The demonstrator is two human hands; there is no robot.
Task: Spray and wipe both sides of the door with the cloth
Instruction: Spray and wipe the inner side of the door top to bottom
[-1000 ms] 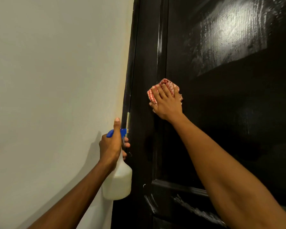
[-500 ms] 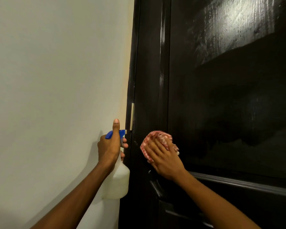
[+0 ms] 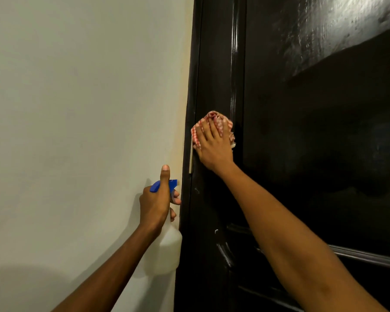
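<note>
Two bare hands at one black door, one holding a bottle and one pressing a cloth.

Nearest, the left hand (image 3: pixel 154 204) is closed around the neck of one white spray bottle (image 3: pixel 167 251) with a blue trigger head, thumb pointing up, just beside the pale wall (image 3: pixel 77 109). Farther up, the right hand (image 3: pixel 213 146) lies flat with fingers spread, pressing one red-checked cloth (image 3: pixel 214 122) against the glossy door (image 3: pixel 324 154) near its left edge, beside one pale hinge plate (image 3: pixel 191 158).
</note>
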